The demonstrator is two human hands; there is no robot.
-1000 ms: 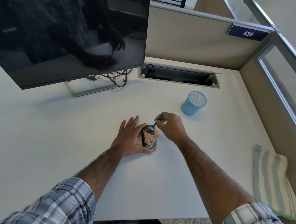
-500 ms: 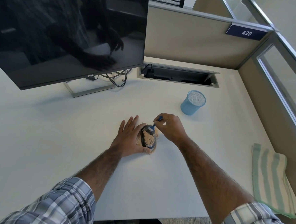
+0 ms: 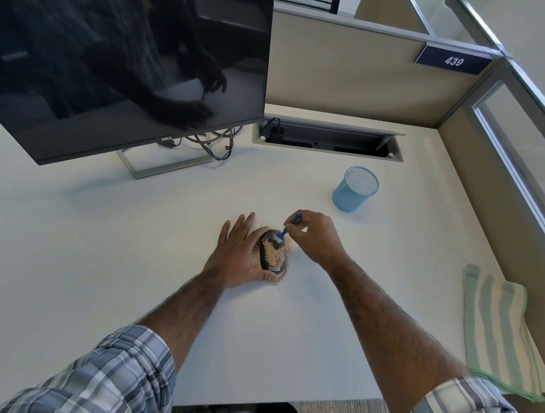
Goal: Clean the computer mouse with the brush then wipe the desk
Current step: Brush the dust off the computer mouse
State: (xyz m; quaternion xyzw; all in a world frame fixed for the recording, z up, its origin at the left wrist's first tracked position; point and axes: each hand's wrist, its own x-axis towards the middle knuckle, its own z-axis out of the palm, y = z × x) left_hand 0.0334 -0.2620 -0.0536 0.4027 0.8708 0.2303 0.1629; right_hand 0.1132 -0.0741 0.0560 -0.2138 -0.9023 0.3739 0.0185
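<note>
A dark computer mouse (image 3: 272, 254) lies on the white desk (image 3: 99, 258), its top covered with tan crumbs; more crumbs ring it on the desk. My left hand (image 3: 239, 252) clasps the mouse's left side, thumb at its near end. My right hand (image 3: 314, 238) pinches a small blue brush (image 3: 287, 228) whose pale bristles touch the mouse's far end. A green-and-white striped cloth (image 3: 498, 331) lies folded at the desk's right edge.
A black monitor (image 3: 120, 60) on a grey stand rises at the back left, cables behind it. A blue mesh cup (image 3: 354, 189) stands behind my right hand. A cable tray (image 3: 327, 139) is cut into the desk's rear. Partition walls close the back and right.
The brush tip has shifted slightly over the mouse's far end, where some crumbs are cleared. My left hand holds the mouse as before.
</note>
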